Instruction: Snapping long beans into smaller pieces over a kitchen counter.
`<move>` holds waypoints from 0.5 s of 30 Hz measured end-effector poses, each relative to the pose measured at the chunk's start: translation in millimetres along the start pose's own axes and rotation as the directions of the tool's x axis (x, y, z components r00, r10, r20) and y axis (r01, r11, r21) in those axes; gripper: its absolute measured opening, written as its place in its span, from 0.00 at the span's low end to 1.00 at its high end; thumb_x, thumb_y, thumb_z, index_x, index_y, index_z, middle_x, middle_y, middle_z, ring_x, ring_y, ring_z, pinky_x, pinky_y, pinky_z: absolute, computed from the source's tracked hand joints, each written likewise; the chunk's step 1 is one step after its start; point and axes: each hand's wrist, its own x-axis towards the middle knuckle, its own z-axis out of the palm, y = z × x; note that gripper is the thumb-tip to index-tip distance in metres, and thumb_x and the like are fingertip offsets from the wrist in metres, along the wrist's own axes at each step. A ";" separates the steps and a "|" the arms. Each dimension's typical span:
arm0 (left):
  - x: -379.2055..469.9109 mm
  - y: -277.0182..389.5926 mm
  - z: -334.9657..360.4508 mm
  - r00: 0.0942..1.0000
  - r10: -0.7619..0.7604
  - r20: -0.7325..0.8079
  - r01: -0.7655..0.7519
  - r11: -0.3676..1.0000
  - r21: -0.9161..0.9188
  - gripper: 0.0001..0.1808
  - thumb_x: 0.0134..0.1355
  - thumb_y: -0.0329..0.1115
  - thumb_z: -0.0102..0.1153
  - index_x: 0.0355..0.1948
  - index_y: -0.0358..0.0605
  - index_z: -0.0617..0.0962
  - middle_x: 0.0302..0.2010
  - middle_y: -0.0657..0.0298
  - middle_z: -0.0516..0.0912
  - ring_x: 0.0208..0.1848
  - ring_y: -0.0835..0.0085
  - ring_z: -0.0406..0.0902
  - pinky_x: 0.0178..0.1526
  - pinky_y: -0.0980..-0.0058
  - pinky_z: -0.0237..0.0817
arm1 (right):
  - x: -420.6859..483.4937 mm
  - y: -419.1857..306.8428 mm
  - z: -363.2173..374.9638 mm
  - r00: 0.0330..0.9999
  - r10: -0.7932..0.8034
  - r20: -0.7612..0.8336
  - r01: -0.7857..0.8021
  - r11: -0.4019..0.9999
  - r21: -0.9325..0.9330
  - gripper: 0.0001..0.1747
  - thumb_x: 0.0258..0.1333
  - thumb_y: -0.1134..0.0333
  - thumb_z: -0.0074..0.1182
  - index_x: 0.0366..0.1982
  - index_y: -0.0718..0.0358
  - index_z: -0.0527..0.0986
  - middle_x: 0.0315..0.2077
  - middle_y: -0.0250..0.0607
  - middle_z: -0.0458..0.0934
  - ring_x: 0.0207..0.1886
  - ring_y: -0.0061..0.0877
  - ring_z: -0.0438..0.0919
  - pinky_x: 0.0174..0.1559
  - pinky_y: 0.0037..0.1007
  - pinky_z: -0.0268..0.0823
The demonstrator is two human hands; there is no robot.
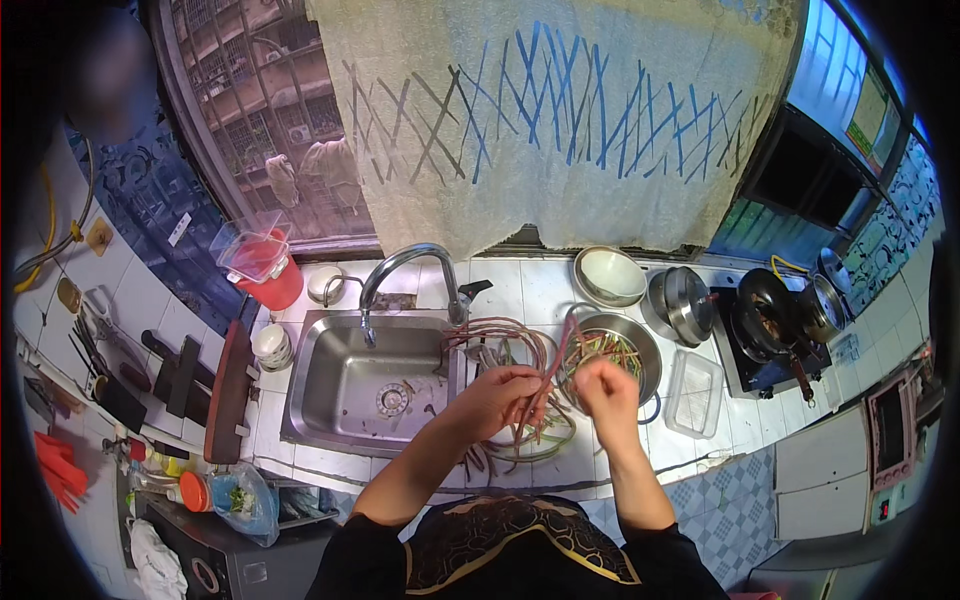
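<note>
My left hand (504, 397) is closed around a few long reddish-purple yardlong beans (562, 349), whose upper ends rise above the fingers. Below and behind it, a tangled heap of purple and green yardlong beans (551, 439) lies on the white-tiled counter by the sink. My right hand (611, 391) hovers over the near side of a stainless-steel pot (652, 364), its fingers curled together. Whether a bean piece sits between those fingertips is hidden. Short bean pieces (611, 343) in red and green fill the pot's bottom.
Left of the beans is a steel sink (337, 409) under a curved faucet (405, 255). Bowls (611, 276), a lidded steel pot (686, 304) and a clear plastic container (694, 394) stand on the right. Beyond them, a wok (765, 300) rests on the stove.
</note>
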 end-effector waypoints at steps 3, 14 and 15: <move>2.0 -3.6 1.0 0.992 0.008 0.125 -0.018 0.997 0.076 0.10 0.59 0.32 0.46 0.36 0.36 0.73 0.26 0.62 0.75 0.28 0.75 0.72 0.33 0.77 0.64 | 8.7 11.7 3.8 0.940 0.342 -0.015 -0.317 0.886 0.338 0.10 0.55 0.65 0.47 0.27 0.66 0.72 0.19 0.31 0.70 0.14 0.12 0.58 0.16 0.15 0.47; -1.9 -8.5 12.1 0.990 0.051 0.131 -0.062 0.994 0.088 0.09 0.61 0.32 0.45 0.34 0.37 0.73 0.27 0.63 0.75 0.29 0.77 0.72 0.33 0.79 0.65 | 10.9 -8.5 24.7 0.984 0.163 -0.069 -0.125 0.916 0.380 0.04 0.56 0.70 0.46 0.30 0.63 0.67 0.16 0.28 0.66 0.14 0.10 0.58 0.17 0.13 0.50; -1.4 -9.6 10.7 0.984 0.123 0.131 -0.153 0.956 0.252 0.09 0.61 0.33 0.46 0.33 0.37 0.74 0.27 0.64 0.75 0.30 0.79 0.72 0.34 0.79 0.65 | 9.9 -7.9 26.0 0.984 0.162 -0.069 -0.125 0.917 0.380 0.04 0.56 0.70 0.46 0.30 0.63 0.67 0.16 0.28 0.66 0.14 0.10 0.58 0.17 0.13 0.50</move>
